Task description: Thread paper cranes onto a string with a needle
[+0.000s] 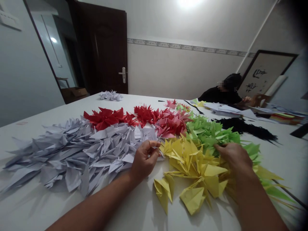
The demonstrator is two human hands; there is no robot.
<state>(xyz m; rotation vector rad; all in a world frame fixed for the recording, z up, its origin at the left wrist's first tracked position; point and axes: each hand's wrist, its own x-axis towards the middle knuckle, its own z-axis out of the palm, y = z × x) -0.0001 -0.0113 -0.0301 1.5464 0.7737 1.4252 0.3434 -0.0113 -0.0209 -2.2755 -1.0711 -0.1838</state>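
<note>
My left hand (pixel 146 158) is closed in a pinch between the white and yellow folded paper cranes. Its fingertips are beside a yellow crane tip, and I cannot make out what they hold. My right hand (pixel 237 158) reaches down where green meets yellow, its fingers curled together against the paper and partly hidden. Under and around it lie the yellow paper cranes (pixel 187 154) and the green paper cranes (pixel 204 128). A broad heap of white paper cranes (pixel 101 150) spreads to the left. Behind sit red paper cranes (pixel 106 118) and pink paper cranes (pixel 172 122).
A small white pile (pixel 111 95) lies at the table's far left corner. Black strands (pixel 245 126) and paper stacks (pixel 223 108) are on the right. A person in dark clothing (pixel 220 93) sits at the far right. Behind the white table (pixel 141 205) stands a brown door (pixel 103 48).
</note>
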